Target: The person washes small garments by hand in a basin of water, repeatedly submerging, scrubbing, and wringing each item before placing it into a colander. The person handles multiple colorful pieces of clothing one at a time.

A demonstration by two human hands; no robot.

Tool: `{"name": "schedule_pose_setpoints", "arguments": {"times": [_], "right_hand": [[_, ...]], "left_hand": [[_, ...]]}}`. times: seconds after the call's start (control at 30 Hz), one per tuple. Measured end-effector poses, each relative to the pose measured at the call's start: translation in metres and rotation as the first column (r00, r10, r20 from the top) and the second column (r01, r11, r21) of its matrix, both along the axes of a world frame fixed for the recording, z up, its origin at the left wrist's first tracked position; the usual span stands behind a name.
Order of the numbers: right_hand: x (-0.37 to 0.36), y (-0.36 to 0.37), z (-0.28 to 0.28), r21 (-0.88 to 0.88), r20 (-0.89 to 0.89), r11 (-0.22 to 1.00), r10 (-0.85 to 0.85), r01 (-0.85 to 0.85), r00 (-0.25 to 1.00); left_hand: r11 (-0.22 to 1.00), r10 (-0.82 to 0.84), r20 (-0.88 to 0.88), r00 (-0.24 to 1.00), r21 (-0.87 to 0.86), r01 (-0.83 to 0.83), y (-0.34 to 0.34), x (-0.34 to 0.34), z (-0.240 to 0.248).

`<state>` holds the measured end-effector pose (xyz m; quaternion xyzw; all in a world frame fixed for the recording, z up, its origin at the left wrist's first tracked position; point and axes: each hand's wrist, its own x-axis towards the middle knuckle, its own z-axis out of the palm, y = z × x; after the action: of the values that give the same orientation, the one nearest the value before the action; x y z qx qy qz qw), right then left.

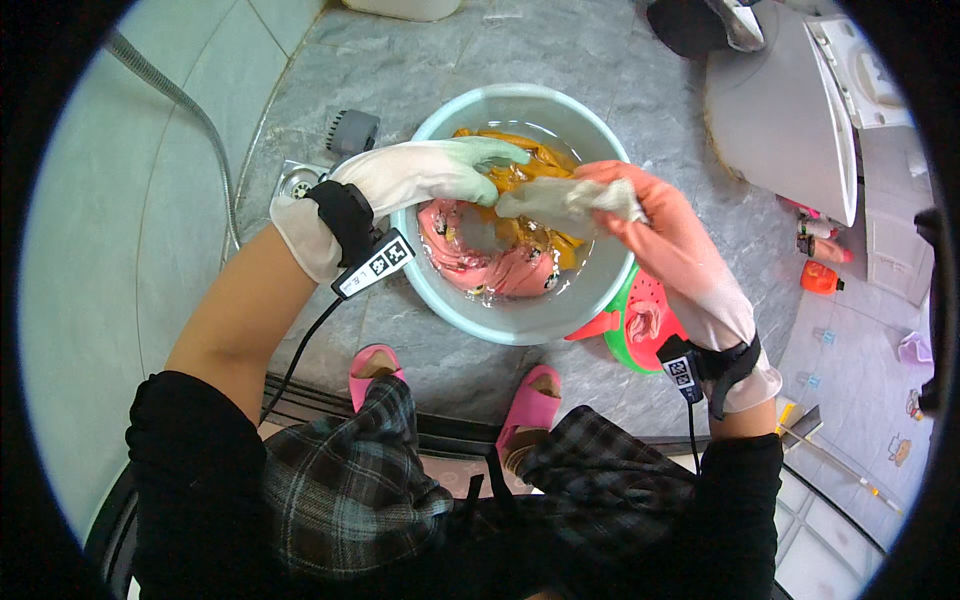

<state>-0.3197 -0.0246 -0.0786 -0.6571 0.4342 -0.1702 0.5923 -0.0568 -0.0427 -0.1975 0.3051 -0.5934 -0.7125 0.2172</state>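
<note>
A pale blue basin (460,318) of water stands on the floor in front of me. In it lie a mustard-yellow cloth (540,158) and a pink patterned cloth (500,275), both wet. My right hand (640,215), in a pink rubber glove, grips a wet off-white cloth (560,200) over the basin's right side. The cloth's loose end reaches toward the middle; its exact kind is unclear. My left hand (465,170), in a pale green glove, is above the yellow cloth with thumb and fingers apart, close to the off-white cloth's end.
A grey cylindrical piece (353,131) and a floor drain (298,182) are left of the basin. A red and green perforated basket (650,318) sits by its lower right. A toilet (775,100) stands at right, bottles (820,277) beside it. A metal hose (190,105) hangs along the left wall.
</note>
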Motion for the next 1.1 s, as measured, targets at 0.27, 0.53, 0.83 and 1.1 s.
{"name": "schedule_pose_setpoints", "arguments": {"times": [0.27, 0.53, 0.83, 1.1], "right_hand": [[-0.009, -0.007, -0.021, 0.204, 0.112, 0.971, -0.150, 0.125, 0.982], [-0.009, -0.001, -0.149, -0.128, -0.456, 0.971, 0.122, -0.201, 0.882], [0.006, 0.016, -0.199, -0.009, -0.718, 0.886, 0.316, -0.463, 0.620], [0.015, 0.009, -0.211, -0.050, -0.788, 0.771, 0.360, -0.634, 0.499]], "left_hand": [[0.980, -0.200, 0.281, 0.939, 0.079, 0.185, 0.005, -0.029, -0.014], [0.935, 0.109, 0.454, 0.884, -0.348, 0.063, 0.006, -0.016, -0.032], [0.938, 0.161, 0.454, 0.876, -0.346, 0.007, -0.002, -0.011, -0.044], [0.960, 0.140, 0.406, 0.903, -0.278, -0.024, -0.004, -0.014, -0.044]]}}
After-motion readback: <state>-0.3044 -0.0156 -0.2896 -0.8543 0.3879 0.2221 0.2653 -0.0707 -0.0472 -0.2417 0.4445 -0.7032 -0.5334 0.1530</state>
